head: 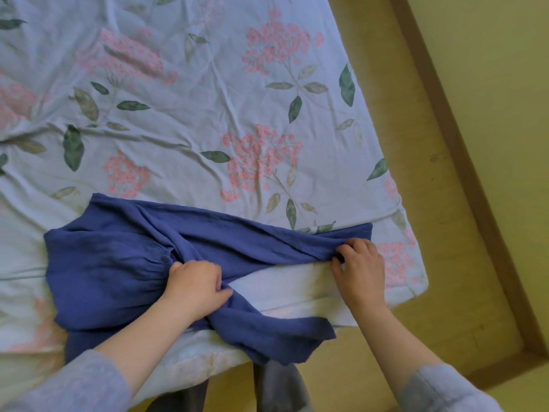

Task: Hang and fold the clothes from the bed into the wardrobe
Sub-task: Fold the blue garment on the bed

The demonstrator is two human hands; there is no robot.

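Observed: 1 dark blue garment (118,263) lies on the bed, on the near part of the floral bedsheet (208,114), close to the bed's near edge. Its bulk sits to the left in a gathered, wrinkled mass. 1 long section runs rightward across the sheet toward the bed's near right corner. Another section trails over the near edge and hangs down toward the floor. The type of garment cannot be told from this view; a small dark round spot by the gathers may be a button.

Left hand (196,285): resting on the garment's middle, where the gathered part meets the long sections. The fingers are curled and close together, gripping a bunch of the blue fabric, with the thumb tucked against the cloth.

Right hand (359,269): at the far right end of the long section, just beside the bed's corner. The fingers are curled under, pinching the edge of the fabric against the sheet. The 2 hands are well apart, and the fabric is stretched between them.

Both forearms carry grey-blue sleeves (89,382) pushed back from the wrists.

Surroundings: yellowish floor (416,144) to the right of the bed, crossed by a brown wooden strip (463,162). Dark trouser legs (279,388) show below the bed edge.
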